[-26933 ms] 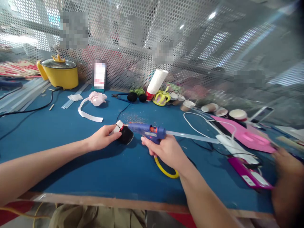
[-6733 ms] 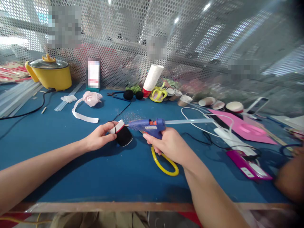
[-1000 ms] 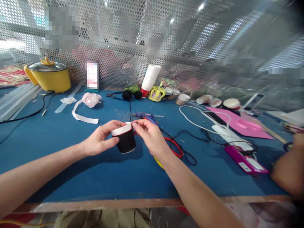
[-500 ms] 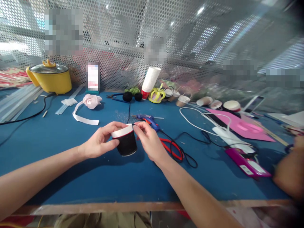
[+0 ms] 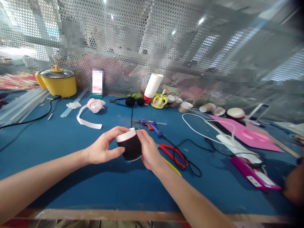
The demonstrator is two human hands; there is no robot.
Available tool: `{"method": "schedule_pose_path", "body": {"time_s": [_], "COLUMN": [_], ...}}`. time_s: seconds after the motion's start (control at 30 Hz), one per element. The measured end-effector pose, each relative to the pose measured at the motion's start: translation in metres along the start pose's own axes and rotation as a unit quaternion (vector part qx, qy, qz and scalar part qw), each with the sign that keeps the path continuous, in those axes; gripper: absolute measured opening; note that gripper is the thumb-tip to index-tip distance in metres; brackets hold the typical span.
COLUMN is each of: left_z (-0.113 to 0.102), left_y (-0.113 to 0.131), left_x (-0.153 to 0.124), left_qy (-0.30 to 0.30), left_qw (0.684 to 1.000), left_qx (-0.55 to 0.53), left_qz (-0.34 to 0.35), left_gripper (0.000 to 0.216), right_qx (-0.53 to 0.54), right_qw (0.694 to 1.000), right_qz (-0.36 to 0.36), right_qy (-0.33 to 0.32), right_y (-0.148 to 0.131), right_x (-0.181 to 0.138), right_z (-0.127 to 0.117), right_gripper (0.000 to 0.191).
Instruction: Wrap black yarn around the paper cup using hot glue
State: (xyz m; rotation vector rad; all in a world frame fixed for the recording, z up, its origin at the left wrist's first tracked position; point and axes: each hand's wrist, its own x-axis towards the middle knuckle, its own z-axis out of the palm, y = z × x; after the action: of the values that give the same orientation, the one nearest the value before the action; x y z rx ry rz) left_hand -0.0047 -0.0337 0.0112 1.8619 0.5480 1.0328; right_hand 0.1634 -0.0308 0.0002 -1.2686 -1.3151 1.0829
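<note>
Both hands hold a small cup [image 5: 132,148] above the table, tilted, with a black side, a thin red line and a white band at its top. My left hand [image 5: 104,147] grips it from the left, thumb on the black side and fingers over the white band. On the right side my right hand [image 5: 148,147] is closed against the cup; some of its fingertips are hidden. A strand of black yarn [image 5: 131,117] runs from a black yarn ball [image 5: 129,101] toward the cup's rim. Just beyond the hands lies a blue glue gun [image 5: 150,125].
Red-handled pliers or scissors [image 5: 173,155] and black cable lie right of my hands. A pale ribbon roll [image 5: 95,106], yellow pot [image 5: 58,83], phone [image 5: 97,82] and stacked paper cups [image 5: 153,85] stand behind. Rightward are pink sheets [image 5: 249,134], a purple device [image 5: 255,175] and another person's arm [image 5: 294,182].
My right hand has gone from pinching at the rim to lying along the cup's side. The cup is tilted more, and a yellow handle now shows beneath my right forearm. The view has shifted slightly.
</note>
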Motion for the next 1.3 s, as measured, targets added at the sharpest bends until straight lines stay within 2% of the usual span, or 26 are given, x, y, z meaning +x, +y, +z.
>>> {"method": "schedule_pose_path", "body": {"time_s": [0.13,0.2,0.33,0.47,0.53,0.63,0.9,1.17,1.3], "left_z": [-0.002,-0.002,0.003,0.009,0.010,0.008,0.007,0.006,0.008], "left_y": [0.006,0.009,0.012,0.009,0.006,0.003,-0.003,-0.005,-0.006], "left_x": [0.002,0.003,0.005,0.005,0.005,0.006,0.004,0.004,0.002], "left_qy": [0.006,0.022,0.033,0.041,0.040,0.033,0.016,0.011,0.015], "left_qw": [0.999,0.997,0.982,0.973,0.971,0.975,0.979,0.979,0.980], "left_qx": [0.033,0.057,0.110,0.122,0.113,0.081,0.022,0.005,0.004], "left_qz": [-0.013,-0.051,-0.150,-0.194,-0.205,-0.206,-0.204,-0.205,-0.199], "left_gripper": [0.023,0.020,0.024,0.017,0.015,0.016,0.019,0.020,0.020], "right_qx": [-0.057,-0.125,-0.253,-0.316,-0.314,-0.269,-0.193,-0.201,-0.226], "right_qw": [0.998,0.990,0.956,0.929,0.926,0.938,0.967,0.970,0.960], "right_qz": [-0.026,-0.062,-0.149,-0.194,-0.210,-0.219,-0.159,-0.126,-0.161], "right_qy": [0.009,0.017,0.019,-0.004,-0.013,-0.021,-0.040,-0.050,-0.041], "right_y": [-0.005,-0.008,-0.013,-0.012,-0.011,-0.011,-0.015,-0.011,-0.007], "right_x": [0.000,-0.003,-0.010,-0.012,-0.011,-0.008,-0.010,-0.007,-0.008], "right_z": [-0.001,-0.002,0.002,0.006,0.005,0.000,-0.003,-0.003,0.001], "right_gripper": [0.026,0.023,0.018,0.016,0.015,0.014,0.015,0.017,0.015]}}
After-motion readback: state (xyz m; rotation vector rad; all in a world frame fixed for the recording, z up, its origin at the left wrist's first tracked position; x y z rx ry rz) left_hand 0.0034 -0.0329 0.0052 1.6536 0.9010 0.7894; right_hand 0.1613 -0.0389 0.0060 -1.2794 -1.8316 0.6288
